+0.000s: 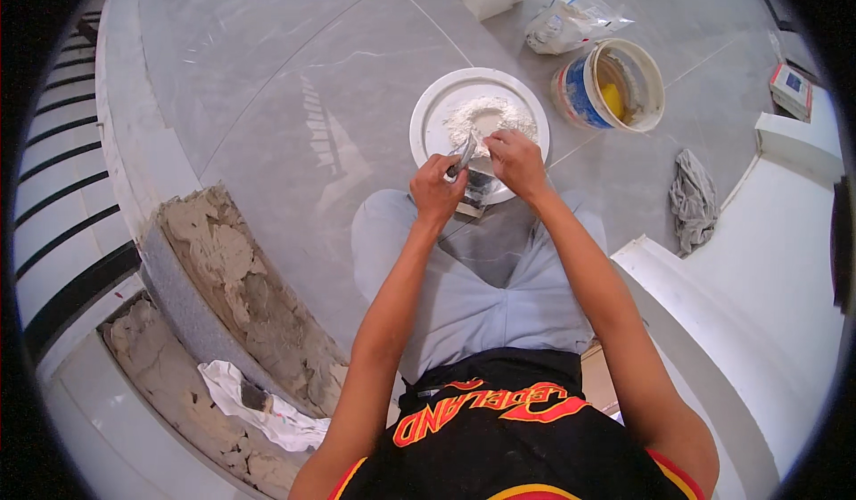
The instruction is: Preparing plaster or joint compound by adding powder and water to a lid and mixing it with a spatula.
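Observation:
A round white lid-like tray (426, 107) lies on the floor before my crossed legs, with a ring of white powder (470, 116) on it and a hollow in the ring's middle. My left hand (437, 188) is closed round a narrow grey metal-looking tool (464, 156), its tip over the powder's near edge. Close beside it, my right hand (515, 159) has its fingers pinched together over the powder; what they hold, if anything, is hidden. A dark, shiny flat piece (482, 184) rests at the tray's near rim, partly between my hands.
Beyond the tray on the right stand a bucket (572, 90) with something yellow inside and a plastic bag (571, 23). A grey cloth (693, 198) and a small box (791, 90) lie farther right. Rough mortared steps (241, 259), a white cloth (259, 406) and black railings (67, 165) are left.

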Tool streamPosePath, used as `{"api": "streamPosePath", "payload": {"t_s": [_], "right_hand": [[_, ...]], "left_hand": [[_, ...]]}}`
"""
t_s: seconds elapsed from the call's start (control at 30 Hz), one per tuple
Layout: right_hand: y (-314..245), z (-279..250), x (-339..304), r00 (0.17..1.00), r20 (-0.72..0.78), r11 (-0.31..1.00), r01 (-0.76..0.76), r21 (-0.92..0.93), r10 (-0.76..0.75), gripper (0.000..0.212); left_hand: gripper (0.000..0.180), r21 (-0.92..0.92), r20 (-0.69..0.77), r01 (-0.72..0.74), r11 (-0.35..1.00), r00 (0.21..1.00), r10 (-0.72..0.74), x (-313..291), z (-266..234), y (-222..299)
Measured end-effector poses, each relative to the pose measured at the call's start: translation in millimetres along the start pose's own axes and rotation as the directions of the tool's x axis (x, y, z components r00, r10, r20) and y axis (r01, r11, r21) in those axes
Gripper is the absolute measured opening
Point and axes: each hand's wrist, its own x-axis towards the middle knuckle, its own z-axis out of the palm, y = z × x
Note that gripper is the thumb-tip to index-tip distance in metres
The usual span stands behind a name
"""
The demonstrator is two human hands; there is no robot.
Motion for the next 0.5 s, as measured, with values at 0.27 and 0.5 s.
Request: {"api": "streamPosePath", "payload": {"t_s": [0.27,0.5], "right_hand": [[47,5,-3,0.935,-0.044,0.93,-0.344,0.132,0.352,0.018],[91,8,-10,0.794,0.215,0.7,-0.605,0.379,0.569,0.025]], "left_hand": [[0.034,0.077,0.032,0.355,0.932,0.933,-0.358,49,-15,-40],[0.039,0.167,0.005,0.313,0.935,0.948,-0.318,66,-3,-82]]}}
